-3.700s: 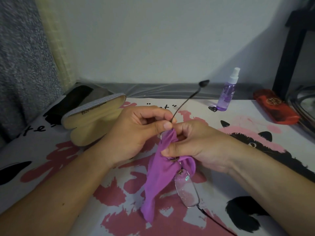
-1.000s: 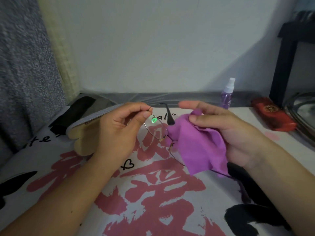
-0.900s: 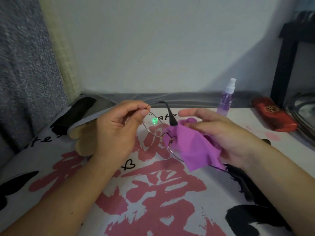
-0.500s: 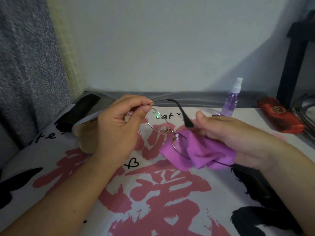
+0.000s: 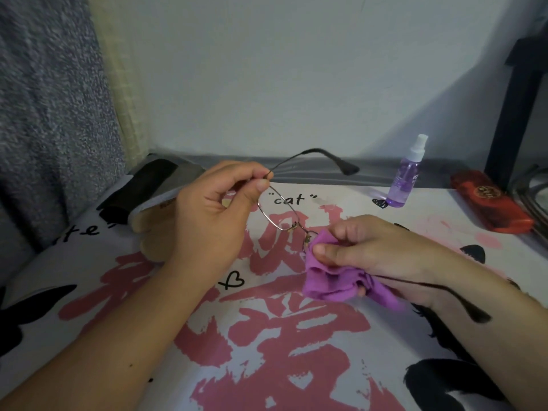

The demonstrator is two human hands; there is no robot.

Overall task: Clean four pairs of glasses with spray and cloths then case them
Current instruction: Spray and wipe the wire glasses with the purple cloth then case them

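Observation:
Thin metal-framed glasses (image 5: 280, 215) hang in the air above the table. My left hand (image 5: 213, 215) pinches their left corner by the hinge, with one temple arching up and to the right. My right hand (image 5: 367, 250) pinches a purple cloth (image 5: 332, 280) around the other lens, which the cloth hides. The second temple runs under my right wrist toward the lower right. A purple spray bottle (image 5: 407, 176) stands at the back right. An open beige case (image 5: 151, 229) lies behind my left hand, partly hidden.
A red glasses case (image 5: 492, 201) lies at the far right, next to a metal dish (image 5: 533, 194). A black case (image 5: 139, 188) lies at the back left. The table wears a printed white, pink and black cloth (image 5: 267, 336). A dark post (image 5: 516, 99) rises at the right.
The glasses went from hanging down in the cloth to being held out sideways. My right hand has folded the cloth around the right lens and now pinches it. The left hand rose slightly.

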